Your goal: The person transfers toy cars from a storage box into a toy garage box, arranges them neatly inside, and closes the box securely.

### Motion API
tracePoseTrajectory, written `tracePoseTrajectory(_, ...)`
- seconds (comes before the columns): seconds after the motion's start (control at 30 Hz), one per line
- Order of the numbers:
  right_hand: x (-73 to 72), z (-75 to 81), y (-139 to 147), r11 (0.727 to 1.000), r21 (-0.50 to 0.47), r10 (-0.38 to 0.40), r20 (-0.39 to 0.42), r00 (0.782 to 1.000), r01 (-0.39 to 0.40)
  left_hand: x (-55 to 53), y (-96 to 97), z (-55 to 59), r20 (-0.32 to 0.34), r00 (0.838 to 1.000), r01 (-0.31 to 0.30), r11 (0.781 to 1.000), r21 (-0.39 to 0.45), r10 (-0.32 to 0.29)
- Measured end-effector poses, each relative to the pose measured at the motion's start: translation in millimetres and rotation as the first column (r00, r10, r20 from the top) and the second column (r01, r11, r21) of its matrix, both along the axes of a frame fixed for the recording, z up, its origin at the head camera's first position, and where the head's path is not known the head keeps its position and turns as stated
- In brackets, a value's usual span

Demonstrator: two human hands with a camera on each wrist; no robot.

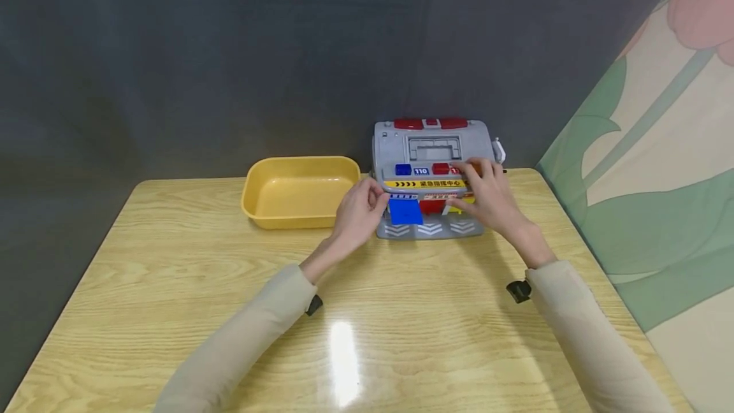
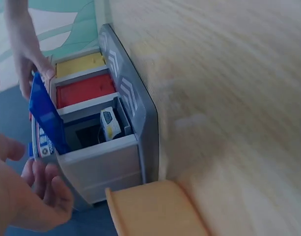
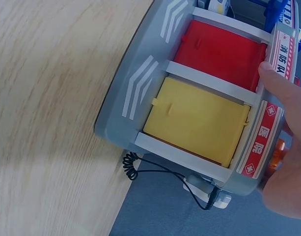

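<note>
A grey toy emergency station (image 1: 395,145) with printed signs stands at the table's back edge. Its blue door (image 1: 405,212) is swung up, and a small white and yellow toy vehicle (image 2: 110,123) sits in the bay below. The red door (image 3: 221,54) and yellow door (image 3: 194,120) are closed. My right hand (image 1: 492,199) grips the station's top front edge, thumb on the front sign strip and fingers over the top. Beside the station's left front corner is my left hand (image 1: 357,212), its fingers loosely bent with nothing between them and the thumb.
A yellow plastic tub (image 1: 301,218) stands just left of the station. A coiled black cord (image 3: 130,166) leads to a white handset (image 3: 204,191) on the station's right side. Behind the wooden table (image 1: 229,311) rises a dark curtain (image 1: 258,50); a flower-patterned wall (image 1: 659,228) is on the right.
</note>
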State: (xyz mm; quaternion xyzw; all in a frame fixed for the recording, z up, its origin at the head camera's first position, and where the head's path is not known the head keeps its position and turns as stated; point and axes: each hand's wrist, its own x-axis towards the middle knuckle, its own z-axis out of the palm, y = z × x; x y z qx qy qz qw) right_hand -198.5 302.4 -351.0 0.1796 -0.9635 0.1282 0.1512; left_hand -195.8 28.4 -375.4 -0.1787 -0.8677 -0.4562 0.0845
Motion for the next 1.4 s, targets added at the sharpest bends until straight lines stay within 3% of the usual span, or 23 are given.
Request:
tracePoseTrajectory(0.13, -0.6, 4.3, 1, 1.0, 0.005, 0.01, 0.011, 1.0, -0.01, -3.0, 11.7, 7.1, -0.125, 0.992, -0.006, 0.994, -0.109, -0.007)
tracePoseTrajectory(0.23, -1.0, 8.6, 2, 0.999, 0.022, 0.022, 0.012, 1.0, -0.023, -6.9, 19.4, 13.0, -0.185, 0.981, 0.003, 0.973, -0.232, -0.048)
tracePoseTrajectory(0.37, -0.6, 14.0, 4, 0.998, 0.043, 0.04, 0.021, 0.999, -0.041, -13.1, 27.4, 20.3, -0.196, 0.973, 0.035, 0.915, -0.401, -0.123)
tracePoseTrajectory(0.5, -0.7, 17.6, 5, 0.998, 0.043, 0.05, 0.047, 0.998, -0.052, -20.1, 30.3, 26.0, -0.157, 0.971, 0.075, 0.849, -0.524, -0.183)
tracePoseTrajectory(0.77, -4.6, 22.8, 4, 0.998, 0.05, 0.036, 0.09, 0.995, -0.04, -26.8, 36.8, 35.2, -0.084, 0.965, 0.14, 0.761, -0.634, -0.247)
tracePoseTrajectory(1.0, -8.4, 32.1, -4, 0.992, 0.119, 0.022, 0.147, 0.989, -0.04, -27.3, 43.7, 36.7, -0.094, 0.966, 0.097, 0.674, -0.732, -0.241)
tracePoseTrajectory(1.17, -13.3, 35.1, -3, 0.99, 0.133, 0.032, 0.158, 0.987, -0.054, -30.1, 47.1, 36.2, -0.143, 0.962, 0.045, 0.649, -0.759, -0.234)
tracePoseTrajectory(1.4, -15.7, 28.0, 5, 0.99, 0.123, 0.053, 0.146, 0.988, -0.072, -34.8, 53.7, 29.5, -0.196, 0.948, -0.003, 0.611, -0.791, -0.25)
